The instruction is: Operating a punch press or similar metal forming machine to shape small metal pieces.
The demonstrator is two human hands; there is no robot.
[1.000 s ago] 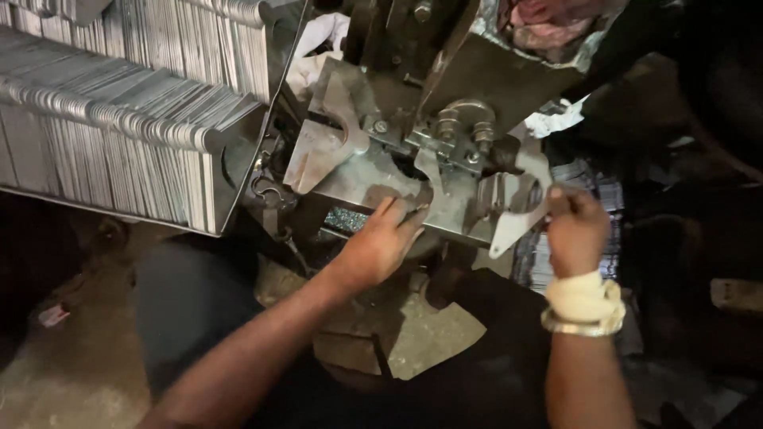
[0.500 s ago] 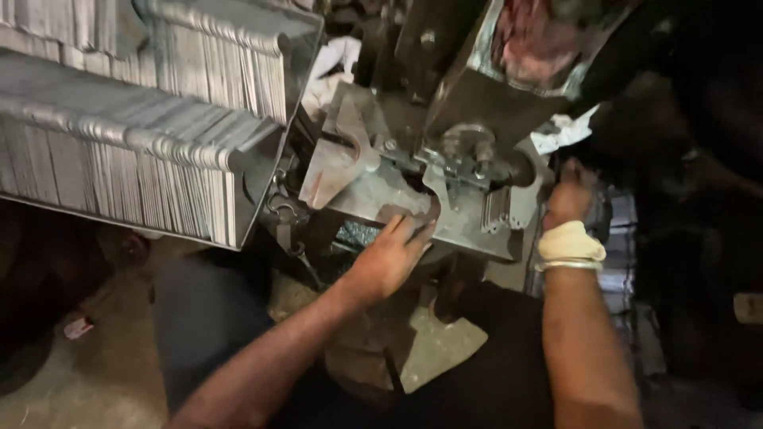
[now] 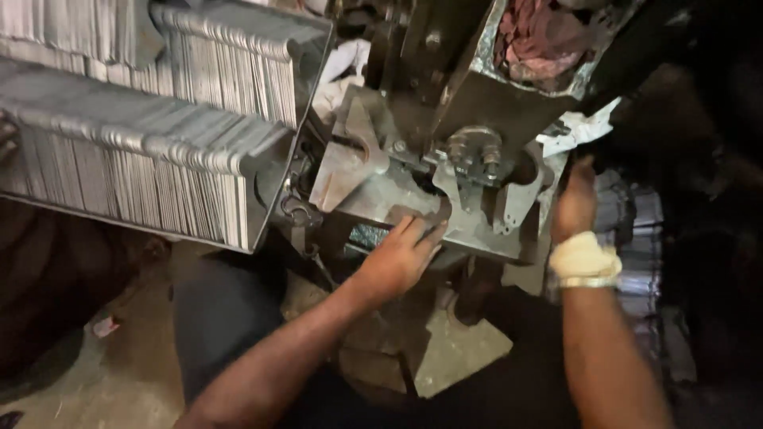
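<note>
Your left hand (image 3: 401,258) lies flat, fingers open, on the press plate (image 3: 469,230) — right hand (image 3: 574,205) just beside it, its grip I cannot tell.

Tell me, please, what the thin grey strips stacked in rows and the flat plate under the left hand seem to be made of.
The thin grey strips stacked in rows look like sheet metal: dull silver, sharp even edges. The flat grey plate that the left hand touches seems to be steel, worn and dark, probably oily. The pale band on the right wrist looks like cloth wrapping.

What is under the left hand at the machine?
The left hand lies on the edge of a grey metal plate, fingers reaching under the bolts. What the fingertips touch is hidden by the plate.
</note>
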